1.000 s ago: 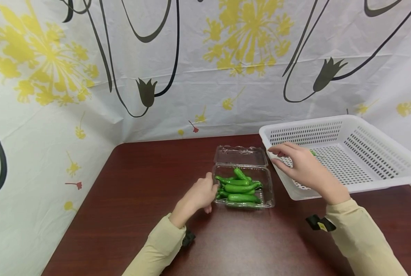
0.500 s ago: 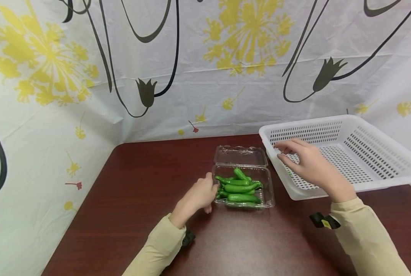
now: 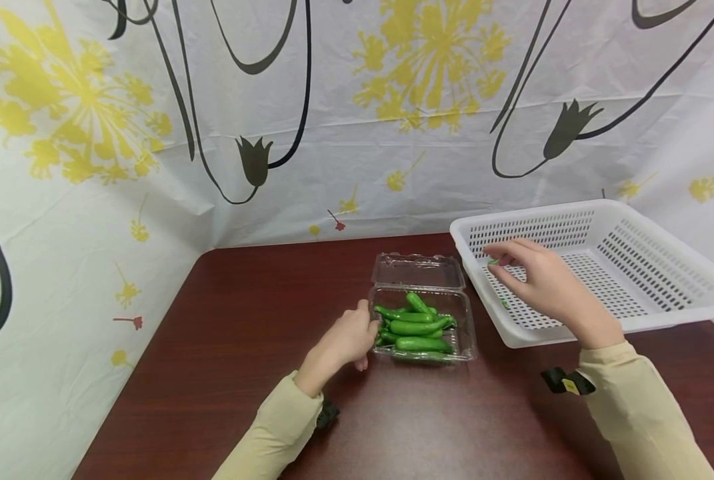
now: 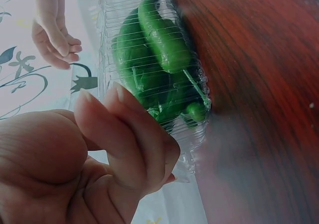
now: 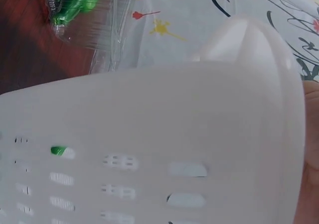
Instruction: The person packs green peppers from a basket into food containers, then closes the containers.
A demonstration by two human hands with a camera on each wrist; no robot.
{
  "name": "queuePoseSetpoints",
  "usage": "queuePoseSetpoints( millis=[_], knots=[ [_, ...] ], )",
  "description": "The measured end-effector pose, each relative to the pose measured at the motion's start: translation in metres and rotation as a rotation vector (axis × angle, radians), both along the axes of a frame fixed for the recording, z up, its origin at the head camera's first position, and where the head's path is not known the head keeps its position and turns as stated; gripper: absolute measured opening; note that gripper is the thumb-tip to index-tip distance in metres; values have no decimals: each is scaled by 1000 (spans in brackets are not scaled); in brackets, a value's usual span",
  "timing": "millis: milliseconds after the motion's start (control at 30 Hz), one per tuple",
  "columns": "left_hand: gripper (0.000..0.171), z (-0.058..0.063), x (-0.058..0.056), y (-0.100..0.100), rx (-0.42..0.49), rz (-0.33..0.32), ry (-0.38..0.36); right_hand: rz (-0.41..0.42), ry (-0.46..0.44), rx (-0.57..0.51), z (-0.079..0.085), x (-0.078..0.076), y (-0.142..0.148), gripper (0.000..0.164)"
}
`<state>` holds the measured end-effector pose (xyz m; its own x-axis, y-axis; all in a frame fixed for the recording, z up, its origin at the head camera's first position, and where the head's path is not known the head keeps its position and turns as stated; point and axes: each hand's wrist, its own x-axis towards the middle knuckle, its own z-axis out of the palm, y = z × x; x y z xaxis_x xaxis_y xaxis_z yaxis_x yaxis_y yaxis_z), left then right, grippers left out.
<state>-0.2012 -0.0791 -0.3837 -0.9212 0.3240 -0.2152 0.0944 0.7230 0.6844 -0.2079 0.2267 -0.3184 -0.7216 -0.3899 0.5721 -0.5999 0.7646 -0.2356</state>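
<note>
In the head view, a hinged clear plastic box (image 3: 467, 333) stands on the table with its lid folded back. Several green peppers (image 3: 417, 328) lie in it. My left hand (image 3: 346, 335) holds the box's left side, its fingers curled in the left wrist view. Over the white basket (image 3: 663, 263) hovers my right hand (image 3: 537, 280), thumb and index finger apart. A bit of green (image 3: 493, 262) shows between their tips; whether it touches them is unclear. No pepper is visible in that hand in the left wrist view. Another green bit (image 3: 505, 303) shows low inside the basket.
The perforated basket stands on the right of the dark red table (image 3: 261, 320), its left rim close to the plastic box. A patterned white cloth (image 3: 333, 167) hangs behind. The basket's wall (image 5: 149, 114) covers most of the right wrist view.
My right hand has moved a little to the right, from the basket's left rim further over its inside. The left hand, box and peppers in it have stayed put.
</note>
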Motion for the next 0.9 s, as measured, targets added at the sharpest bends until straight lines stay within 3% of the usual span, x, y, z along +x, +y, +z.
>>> queuePoseSetpoints(
  millis=[900],
  knots=[
    [53, 0, 1, -1, 9, -1, 10, -37, -50, 14, -9, -7, 9, 31]
  ],
)
